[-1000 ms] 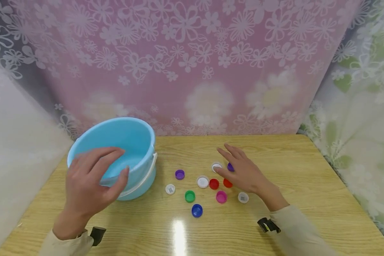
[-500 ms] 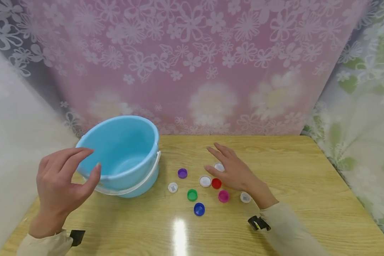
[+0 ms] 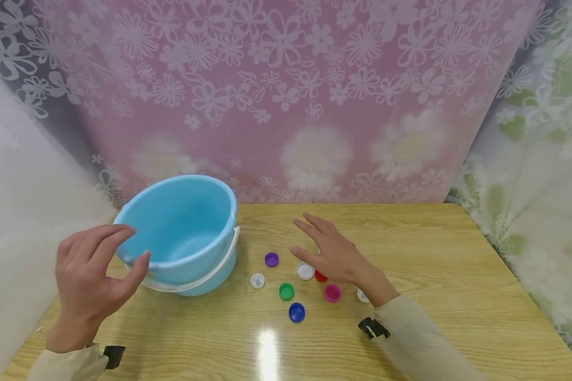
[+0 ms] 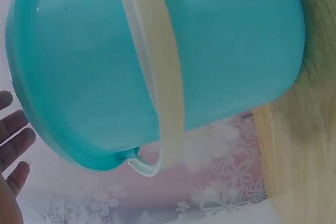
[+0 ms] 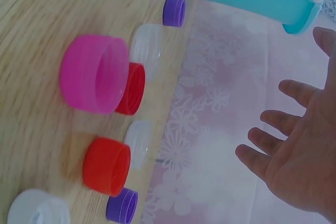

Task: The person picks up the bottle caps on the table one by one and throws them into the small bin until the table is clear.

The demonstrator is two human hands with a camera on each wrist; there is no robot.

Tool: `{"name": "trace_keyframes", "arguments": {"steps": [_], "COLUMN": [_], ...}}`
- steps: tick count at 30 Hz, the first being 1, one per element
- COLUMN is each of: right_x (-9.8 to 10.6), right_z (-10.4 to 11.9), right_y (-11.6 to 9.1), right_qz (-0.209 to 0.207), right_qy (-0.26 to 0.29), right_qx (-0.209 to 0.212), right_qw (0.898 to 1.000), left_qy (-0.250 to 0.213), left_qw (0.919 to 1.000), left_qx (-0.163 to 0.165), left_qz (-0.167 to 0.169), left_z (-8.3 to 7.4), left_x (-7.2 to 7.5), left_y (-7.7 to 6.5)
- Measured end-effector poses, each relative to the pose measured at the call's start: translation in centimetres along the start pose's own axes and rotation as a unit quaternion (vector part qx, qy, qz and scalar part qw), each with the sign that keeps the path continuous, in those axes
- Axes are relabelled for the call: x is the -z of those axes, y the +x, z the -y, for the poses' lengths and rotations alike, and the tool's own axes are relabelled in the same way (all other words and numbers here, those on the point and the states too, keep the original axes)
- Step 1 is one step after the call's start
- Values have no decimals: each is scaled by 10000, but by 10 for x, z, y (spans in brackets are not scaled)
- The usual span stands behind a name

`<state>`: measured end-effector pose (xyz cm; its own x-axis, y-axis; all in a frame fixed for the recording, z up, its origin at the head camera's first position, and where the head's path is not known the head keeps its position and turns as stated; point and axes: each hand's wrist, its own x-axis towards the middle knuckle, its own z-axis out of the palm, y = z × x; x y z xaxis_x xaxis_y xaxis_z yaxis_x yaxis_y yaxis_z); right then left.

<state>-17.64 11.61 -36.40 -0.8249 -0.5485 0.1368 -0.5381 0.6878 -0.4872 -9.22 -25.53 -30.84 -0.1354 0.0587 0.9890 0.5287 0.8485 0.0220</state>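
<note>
Shifted toward nine o'clock, your right hand [image 3: 331,255] hovers spread and empty over caps [image 3: 305,272] lying at four o'clock from the bucket [image 3: 186,211]; your left hand [image 3: 91,272], loosely cupped, empty, hangs at its eight. Likely light, stiff, slick, the caps suit a side pinch.

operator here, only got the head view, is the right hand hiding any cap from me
Observer: Yes, the right wrist view shows a second red cap, which the right hand blocks from you.
Operator: is it touching that one
Observer: No, from the wrist side there is a visible gap between them.
Operator: and the left side, handle gripped or not
Observer: Not gripped; the left wrist view shows the left hand apart from the bucket handle.
</note>
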Motion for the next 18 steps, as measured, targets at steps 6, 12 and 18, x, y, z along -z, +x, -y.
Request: {"name": "trace_keyframes", "arguments": {"steps": [6,12,18], "right_x": [-4,-9,-13], "right_z": [6,9,13], "right_y": [3,3,5], "right_qz": [108,72,206], "right_qy": [140,162,276], "right_qx": [35,145,127], "right_qw": [9998,9997,9993], "left_qy": [-165,-202,-262], "left_qw": [9992,9989,9990], "left_qx": [-208,-263,-287], "left_qz": [-301,-328,-232], "left_z": [5,7,6], "left_x": [-4,-6,-7], "left_y": [-12,-22,-30]}}
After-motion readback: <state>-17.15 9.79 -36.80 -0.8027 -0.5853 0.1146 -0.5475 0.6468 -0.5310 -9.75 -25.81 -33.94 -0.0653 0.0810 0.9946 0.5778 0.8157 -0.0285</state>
